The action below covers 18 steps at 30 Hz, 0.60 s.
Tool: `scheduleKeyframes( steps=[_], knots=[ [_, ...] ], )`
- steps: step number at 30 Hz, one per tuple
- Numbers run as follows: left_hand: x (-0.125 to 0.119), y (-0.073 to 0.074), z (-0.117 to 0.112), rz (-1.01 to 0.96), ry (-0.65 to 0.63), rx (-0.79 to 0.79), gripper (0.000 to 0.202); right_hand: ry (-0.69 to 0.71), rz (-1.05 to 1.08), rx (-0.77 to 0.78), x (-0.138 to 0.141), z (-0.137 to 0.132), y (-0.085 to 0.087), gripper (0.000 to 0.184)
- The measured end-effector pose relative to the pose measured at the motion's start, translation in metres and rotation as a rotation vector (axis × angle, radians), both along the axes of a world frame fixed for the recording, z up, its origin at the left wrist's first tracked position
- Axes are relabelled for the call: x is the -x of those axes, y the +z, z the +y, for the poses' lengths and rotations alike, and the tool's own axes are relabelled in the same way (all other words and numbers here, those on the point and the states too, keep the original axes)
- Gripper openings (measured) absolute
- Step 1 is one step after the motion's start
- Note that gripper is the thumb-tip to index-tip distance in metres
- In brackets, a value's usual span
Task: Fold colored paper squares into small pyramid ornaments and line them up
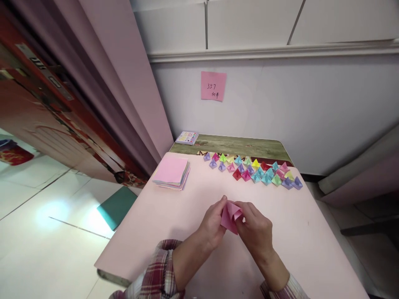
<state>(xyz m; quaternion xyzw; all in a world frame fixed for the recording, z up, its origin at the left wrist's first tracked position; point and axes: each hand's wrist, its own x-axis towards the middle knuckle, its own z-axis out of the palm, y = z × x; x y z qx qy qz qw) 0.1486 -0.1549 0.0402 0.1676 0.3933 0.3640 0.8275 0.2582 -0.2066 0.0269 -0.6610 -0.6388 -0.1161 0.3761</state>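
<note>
A partly folded sheet of pink origami paper [230,220] is held between my two hands above the table. My left hand [213,224] grips its left edge, thumb pointing up. On the other side, my right hand [255,228] pinches the right part, where a flap stands folded over; some of those fingertips are hidden behind the paper. Beyond my hands, several small folded paper boats [266,177] in many colours stand in rows. To the left lies a stack of square paper sheets [171,171], pink on top.
The pink-covered table [140,245] has a wood-patterned strip at the back, with a printed packet [187,137] on its left corner. A pink note [213,86] is stuck to the wall. At left are a curtain [124,83], a red door [37,95] and a green board [117,207] on the floor.
</note>
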Motion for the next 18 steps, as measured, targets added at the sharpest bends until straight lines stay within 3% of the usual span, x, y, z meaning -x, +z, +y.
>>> scheduleKeyframes(
  steps=[5,10,13,16,18],
  knots=[
    [0.003,0.004,0.003,-0.025,-0.073,0.026,0.033,0.103,-0.077,0.021,-0.004,-0.003,0.000,0.035],
    [0.007,0.001,0.003,-0.003,-0.112,-0.048,0.027,0.175,-0.077,0.000,-0.011,-0.003,0.001,0.035],
    [0.013,0.000,0.006,0.020,-0.110,-0.064,0.029,0.306,-0.026,0.025,-0.019,-0.005,0.003,0.040],
    [0.021,0.001,0.013,0.064,-0.084,-0.085,0.033,0.435,0.127,0.079,-0.029,-0.012,0.004,0.045],
    [0.025,0.003,0.018,0.111,-0.063,-0.116,0.035,0.334,0.396,0.125,-0.034,-0.016,0.003,0.040]
  ],
)
